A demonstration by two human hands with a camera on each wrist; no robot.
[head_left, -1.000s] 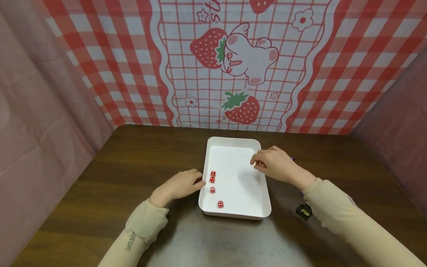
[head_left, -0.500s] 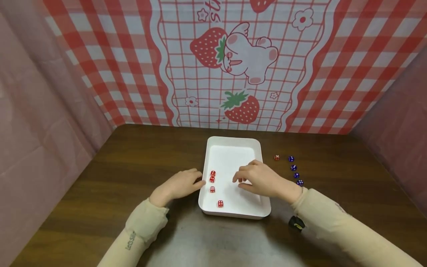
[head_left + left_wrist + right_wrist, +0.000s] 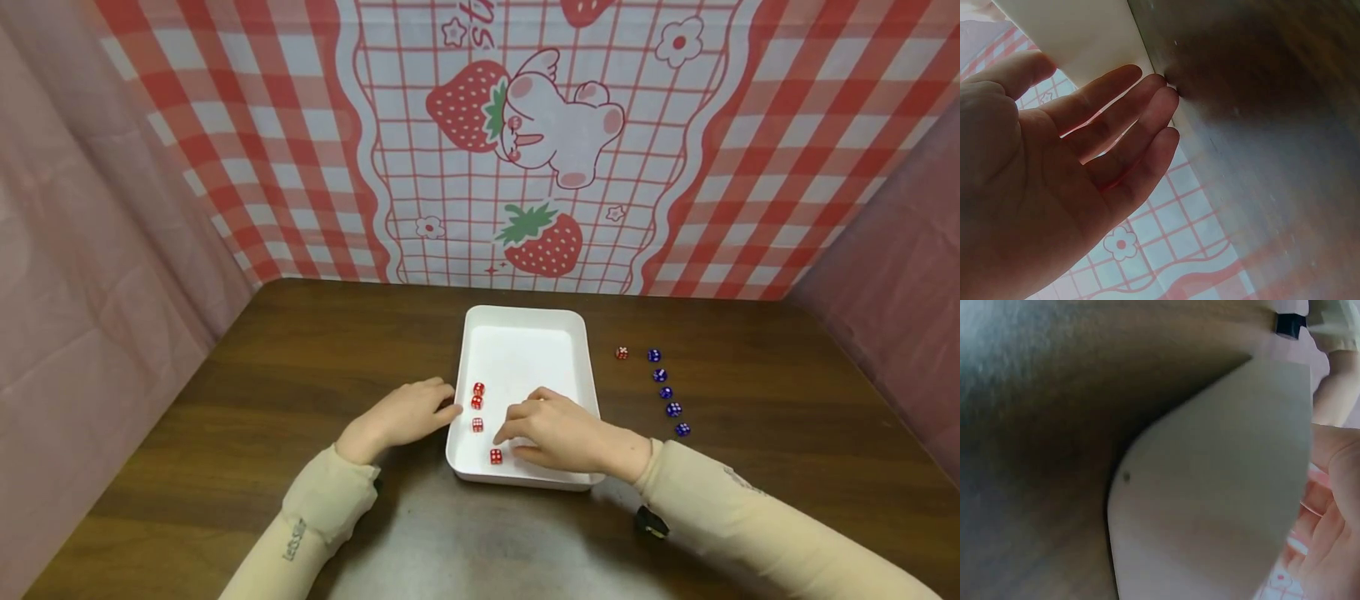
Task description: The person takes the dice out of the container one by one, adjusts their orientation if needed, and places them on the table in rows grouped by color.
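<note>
The right hand [image 3: 558,435] has moved from over the tray's right side to its near left, and its arm now leaves the last blue die uncovered. Its fingers are loosely bent and hold nothing that shows; the tips come just beside one red die [image 3: 496,457], and whether they touch it I cannot tell. The left hand [image 3: 403,418] has its fingers relaxed, tips against the tray's left side. Beyond the fingers, three more red dice [image 3: 477,425] run along the left: one alone, then two together farther back. Ten dice show altogether, five red and five blue. The fifth red one [image 3: 622,353] sits on the brown table [image 3: 780,400] to the right, near a column of five blue dice [image 3: 666,392]. The right hand covers part of the tray floor, and in the right wrist view the tray's pale wall hides its fingertips. The single white tray [image 3: 528,354] contains four dice, all red. Behind the table hangs a strawberry-print cloth [image 3: 558,142], with a pink curtain [image 3: 105,275] to the left.
</note>
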